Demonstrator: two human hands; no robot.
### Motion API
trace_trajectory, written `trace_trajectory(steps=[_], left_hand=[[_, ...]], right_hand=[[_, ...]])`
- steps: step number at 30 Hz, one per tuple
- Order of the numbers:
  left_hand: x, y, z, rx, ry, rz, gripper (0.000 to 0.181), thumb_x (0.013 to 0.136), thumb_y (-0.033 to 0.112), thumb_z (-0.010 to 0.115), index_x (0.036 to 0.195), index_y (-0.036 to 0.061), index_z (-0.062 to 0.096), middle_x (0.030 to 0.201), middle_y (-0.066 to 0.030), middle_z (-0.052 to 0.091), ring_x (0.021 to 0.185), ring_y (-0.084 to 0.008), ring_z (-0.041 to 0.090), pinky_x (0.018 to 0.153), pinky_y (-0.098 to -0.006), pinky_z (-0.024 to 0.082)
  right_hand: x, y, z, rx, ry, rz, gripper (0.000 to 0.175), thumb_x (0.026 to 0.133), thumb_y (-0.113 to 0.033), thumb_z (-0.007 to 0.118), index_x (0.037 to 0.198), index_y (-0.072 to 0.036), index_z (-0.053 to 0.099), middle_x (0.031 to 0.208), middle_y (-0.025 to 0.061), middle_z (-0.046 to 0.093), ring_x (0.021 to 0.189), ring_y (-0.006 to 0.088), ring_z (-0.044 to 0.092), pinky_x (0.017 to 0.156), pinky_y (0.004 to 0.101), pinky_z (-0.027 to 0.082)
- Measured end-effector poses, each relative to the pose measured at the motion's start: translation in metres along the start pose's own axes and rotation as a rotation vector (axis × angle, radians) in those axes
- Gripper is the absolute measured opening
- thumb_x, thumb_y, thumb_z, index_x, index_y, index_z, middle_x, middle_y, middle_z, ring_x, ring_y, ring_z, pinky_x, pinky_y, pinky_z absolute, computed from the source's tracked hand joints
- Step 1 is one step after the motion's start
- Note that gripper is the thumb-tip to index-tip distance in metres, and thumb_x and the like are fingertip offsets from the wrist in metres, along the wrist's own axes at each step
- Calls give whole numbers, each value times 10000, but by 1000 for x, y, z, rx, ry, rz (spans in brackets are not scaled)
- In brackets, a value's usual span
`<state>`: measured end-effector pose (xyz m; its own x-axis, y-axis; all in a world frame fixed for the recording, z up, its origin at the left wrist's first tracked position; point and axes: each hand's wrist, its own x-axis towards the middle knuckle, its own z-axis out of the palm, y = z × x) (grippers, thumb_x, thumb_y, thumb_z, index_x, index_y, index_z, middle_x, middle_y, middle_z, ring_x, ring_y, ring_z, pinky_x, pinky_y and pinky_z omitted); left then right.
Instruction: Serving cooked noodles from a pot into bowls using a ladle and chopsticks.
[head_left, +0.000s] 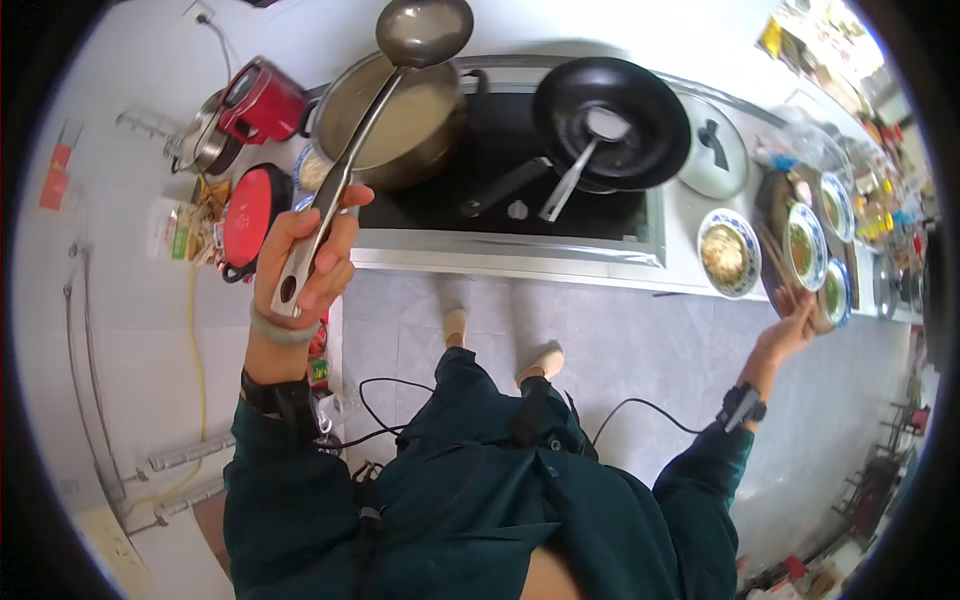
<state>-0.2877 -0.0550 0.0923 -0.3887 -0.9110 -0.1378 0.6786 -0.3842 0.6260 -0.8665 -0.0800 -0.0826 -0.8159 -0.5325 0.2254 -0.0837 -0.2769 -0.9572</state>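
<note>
My left hand (311, 259) is wrapped around the handle of a metal ladle (352, 142), held up with its bowl beyond the pot. Below it a large stockpot (420, 127) with cloudy, pale liquid stands on the black cooktop (480, 206). Far to the right, my right hand (791, 322) holds a pair of wooden chopsticks (776, 255), its fingers partly hidden beside a blue-and-white bowl (805, 247) of broth with green bits. Similar soup bowls (835, 292) stand close by. Left of these is a patterned bowl (726, 253) with pale noodle-like food.
A black wok (611, 90) with a metal turner (574, 176) inside sits on the cooktop's right. Beside it lies a glass lid (712, 146). A red appliance (262, 101) and a red-topped pan (251, 217) stand at left. Black cables (649, 403) hang near my body.
</note>
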Motion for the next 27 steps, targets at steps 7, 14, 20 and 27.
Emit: trace_trajectory(steps=[7, 14, 20, 27], left_hand=[[-28, 69, -83, 64, 136, -1, 423, 929, 178, 327, 1239, -108, 364, 682, -95, 482, 362, -144, 431, 341, -232, 367], [-40, 118, -170, 150, 165, -17, 422, 919, 200, 368, 1197, -116, 392, 654, -80, 486, 365, -120, 427, 328, -218, 366], [-43, 164, -212, 119, 98, -45, 404, 904, 198, 385, 1172, -103, 410, 664, -92, 530, 363, -124, 443, 350, -209, 371], [-46, 190, -248, 96, 125, -35, 437, 904, 194, 397, 1189, -136, 369, 617, -88, 495, 314, -124, 412, 279, -212, 336]], right_hand=[[-117, -118, 180, 212, -373, -108, 297, 936, -238, 515, 994, 43, 589, 874, 162, 653, 711, 227, 660, 626, 301, 557], [-281, -99, 395, 166, -841, 146, 272, 919, -241, 555, 953, 22, 615, 838, 129, 654, 651, 186, 646, 581, 276, 539], [-385, -26, 513, -73, -1291, 273, 191, 895, -211, 595, 926, -33, 655, 732, 45, 619, 589, 105, 586, 503, 228, 488], [-440, 18, 557, -317, -1479, -476, 167, 847, -200, 598, 914, -51, 637, 805, 145, 627, 690, 307, 616, 653, 375, 501]])
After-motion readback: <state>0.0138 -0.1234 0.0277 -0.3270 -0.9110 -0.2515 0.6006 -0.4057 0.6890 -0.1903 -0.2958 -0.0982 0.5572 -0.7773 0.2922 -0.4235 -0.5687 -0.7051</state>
